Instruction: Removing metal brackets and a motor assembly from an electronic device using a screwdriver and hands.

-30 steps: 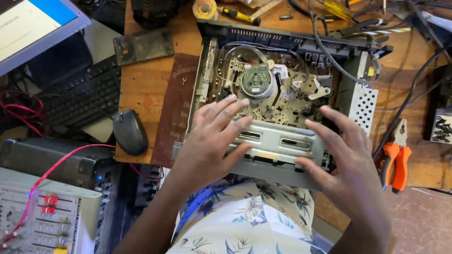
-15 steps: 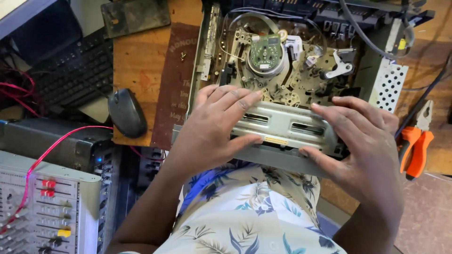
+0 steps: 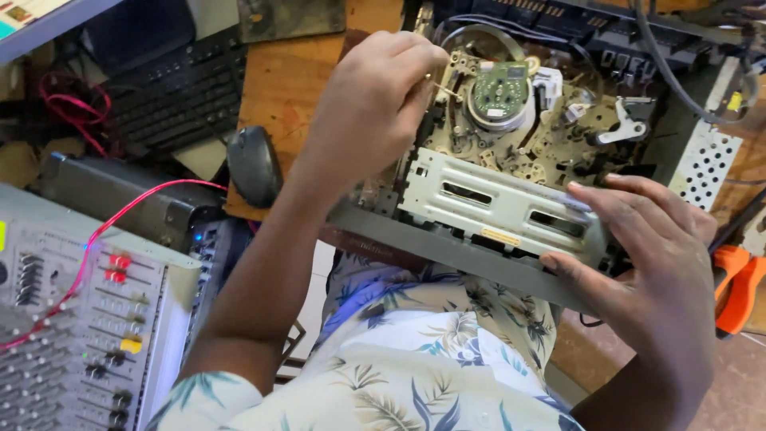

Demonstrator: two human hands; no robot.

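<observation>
The wooden counter carries an opened video recorder, near the front edge, its mechanism bare. The grey metal cassette bracket lies across its front. The right hand is spread open, fingers resting on this bracket. The left hand is closed, pinching a thin stick over the left side of the mechanism, beside the round drum.

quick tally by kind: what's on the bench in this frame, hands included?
Hands: 2, left hand pinching a thin stick, right hand on the metal bracket
Opened tape deck: 1
Computer mouse: 1
Keyboard: 1
Mixer panel: 1
Orange-handled pliers: 1
Total: 7, not counting the stick and bracket
</observation>
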